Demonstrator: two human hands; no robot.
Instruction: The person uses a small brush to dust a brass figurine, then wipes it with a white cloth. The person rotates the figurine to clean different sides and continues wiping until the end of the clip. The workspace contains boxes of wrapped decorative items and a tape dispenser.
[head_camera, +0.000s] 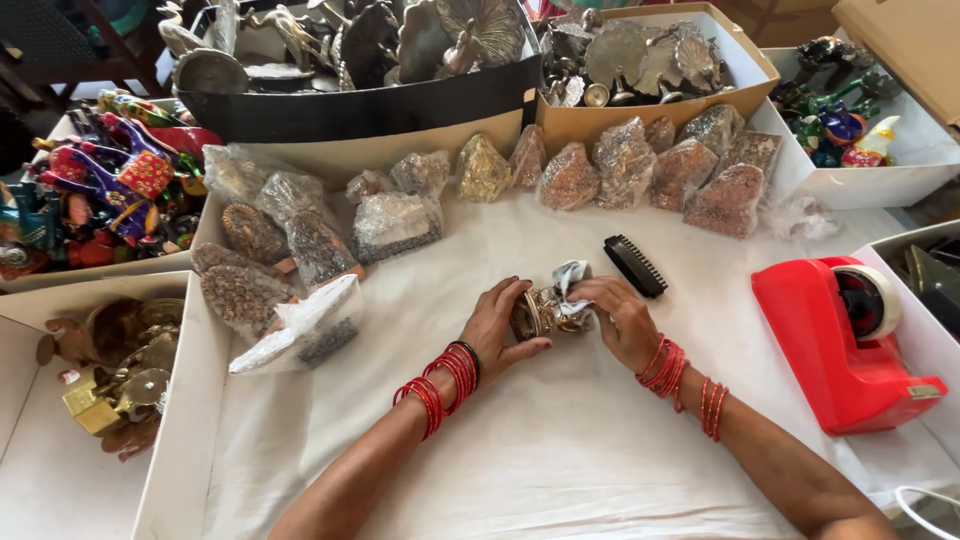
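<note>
both hands (560, 322) together, fingers curled, wrists bangled

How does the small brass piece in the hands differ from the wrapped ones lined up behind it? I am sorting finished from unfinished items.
The small brass ornament is bare metal, held between the left hand and right hand with a pale cloth against it; the plastic-wrapped ornaments are sealed in clear film and lean untouched against the cardboard boxes. It also looks smaller than those. All sit over the same white table cover.
</note>
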